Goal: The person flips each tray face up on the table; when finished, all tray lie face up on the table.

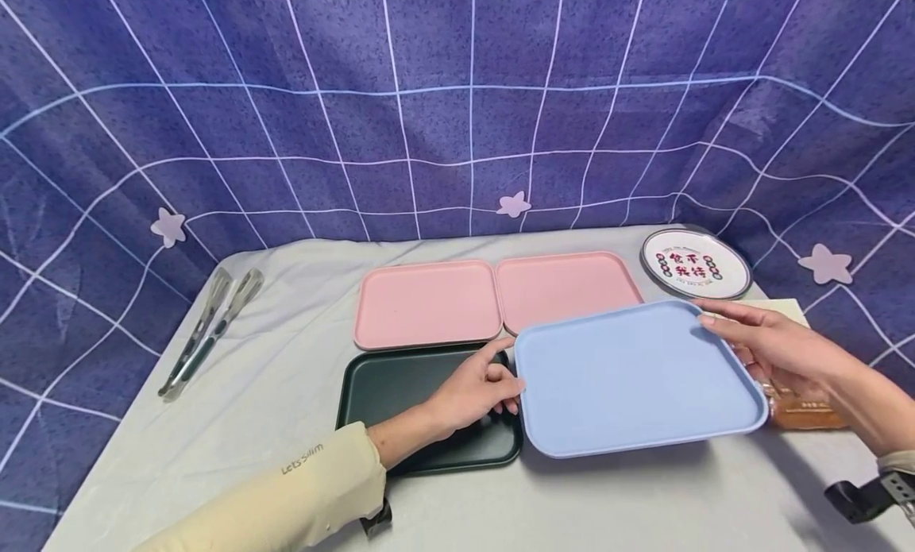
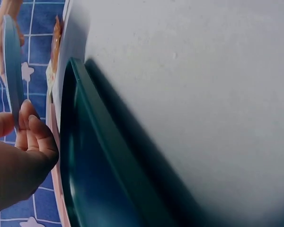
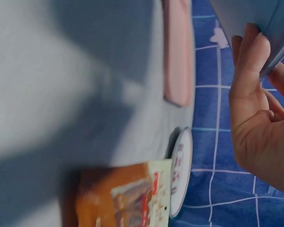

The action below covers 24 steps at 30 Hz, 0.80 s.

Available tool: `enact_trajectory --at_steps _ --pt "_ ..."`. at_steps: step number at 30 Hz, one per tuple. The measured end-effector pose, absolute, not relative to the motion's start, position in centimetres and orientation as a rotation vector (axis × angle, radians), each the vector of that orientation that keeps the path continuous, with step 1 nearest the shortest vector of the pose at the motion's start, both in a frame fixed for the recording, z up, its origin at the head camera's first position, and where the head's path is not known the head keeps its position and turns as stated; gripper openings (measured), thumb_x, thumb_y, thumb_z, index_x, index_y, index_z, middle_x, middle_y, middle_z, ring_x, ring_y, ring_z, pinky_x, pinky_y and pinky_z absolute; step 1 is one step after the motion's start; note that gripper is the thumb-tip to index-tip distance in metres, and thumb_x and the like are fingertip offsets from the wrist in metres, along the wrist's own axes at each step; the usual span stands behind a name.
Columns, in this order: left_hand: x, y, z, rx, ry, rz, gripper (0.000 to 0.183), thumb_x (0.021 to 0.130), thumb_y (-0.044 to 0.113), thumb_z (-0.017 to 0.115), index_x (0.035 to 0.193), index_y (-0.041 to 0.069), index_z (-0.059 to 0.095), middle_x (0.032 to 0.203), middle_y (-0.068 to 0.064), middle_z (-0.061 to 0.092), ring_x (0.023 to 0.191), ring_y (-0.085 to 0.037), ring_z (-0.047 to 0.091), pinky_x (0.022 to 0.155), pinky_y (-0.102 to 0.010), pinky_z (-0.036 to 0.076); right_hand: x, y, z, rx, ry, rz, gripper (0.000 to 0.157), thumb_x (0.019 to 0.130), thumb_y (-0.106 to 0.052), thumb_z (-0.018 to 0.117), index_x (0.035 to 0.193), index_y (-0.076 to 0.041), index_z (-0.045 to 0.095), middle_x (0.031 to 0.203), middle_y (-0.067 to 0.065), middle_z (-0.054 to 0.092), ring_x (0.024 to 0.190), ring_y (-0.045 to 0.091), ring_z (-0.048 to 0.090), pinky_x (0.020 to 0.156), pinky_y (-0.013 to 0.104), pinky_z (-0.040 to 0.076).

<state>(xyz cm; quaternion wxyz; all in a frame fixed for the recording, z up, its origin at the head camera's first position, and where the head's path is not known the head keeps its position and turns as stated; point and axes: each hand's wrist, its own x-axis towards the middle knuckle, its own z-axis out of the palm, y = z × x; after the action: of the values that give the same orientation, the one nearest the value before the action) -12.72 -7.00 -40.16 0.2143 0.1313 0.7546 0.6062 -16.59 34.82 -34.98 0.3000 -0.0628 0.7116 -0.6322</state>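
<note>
A light blue tray [image 1: 636, 377] is held above the table between both hands, tilted a little. My left hand [image 1: 477, 387] pinches its left edge, thumb on one face and fingers on the other, as the left wrist view also shows at the tray's rim [image 2: 13, 71]. At the right edge, my right hand [image 1: 793, 349] grips the tray with the thumb on top and fingers underneath. Below the left hand lies a dark green tray [image 1: 429, 449]. Two pink trays, a left one [image 1: 429, 304] and a right one [image 1: 565, 286], lie side by side behind; the blue tray overlaps the right one in view.
Metal tongs [image 1: 210, 333] lie at the table's left. A white oval plate [image 1: 696, 264] with red lettering is at the back right. Partly hidden behind the right hand is an orange-brown food packet [image 3: 128, 196]. A blue gridded cloth [image 1: 429, 123] hangs behind the table.
</note>
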Motion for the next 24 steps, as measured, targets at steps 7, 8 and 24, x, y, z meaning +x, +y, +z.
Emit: enact_trajectory --at_steps 7,8,24 --pt "-12.9 -6.8 -40.1 0.331 2.134 1.686 0.069 0.097 0.014 0.066 0.157 0.016 0.032 0.086 -0.008 0.071 0.069 -0.014 0.066 0.068 -0.031 0.053 -16.5 36.3 -36.9 -0.278 1.789 -1.443 0.074 0.107 -0.011 0.041 0.159 -0.047 0.001 0.126 0.002 0.059 0.101 0.025 0.068 0.074 0.045 0.061" --pt "-12.9 -6.8 -40.1 0.33 2.139 1.68 0.069 0.097 0.014 0.066 0.157 0.017 0.032 0.085 -0.008 0.071 0.069 -0.014 0.066 0.068 -0.031 0.053 -16.5 36.4 -37.2 -0.298 1.734 -1.436 0.079 0.107 -0.009 0.041 0.159 -0.043 -0.007 0.128 0.004 0.057 0.102 0.025 0.067 0.072 0.042 0.061" --pt "-12.8 -6.6 -40.1 0.31 2.159 1.534 0.082 0.095 0.015 0.067 0.161 0.009 0.019 0.077 -0.004 0.071 0.063 -0.012 0.065 0.061 -0.024 0.049 -16.6 36.1 -39.4 -0.321 1.835 -1.464 0.066 0.101 -0.005 0.054 0.148 -0.046 0.033 0.104 -0.002 0.063 0.08 0.011 0.064 0.058 0.032 0.059"
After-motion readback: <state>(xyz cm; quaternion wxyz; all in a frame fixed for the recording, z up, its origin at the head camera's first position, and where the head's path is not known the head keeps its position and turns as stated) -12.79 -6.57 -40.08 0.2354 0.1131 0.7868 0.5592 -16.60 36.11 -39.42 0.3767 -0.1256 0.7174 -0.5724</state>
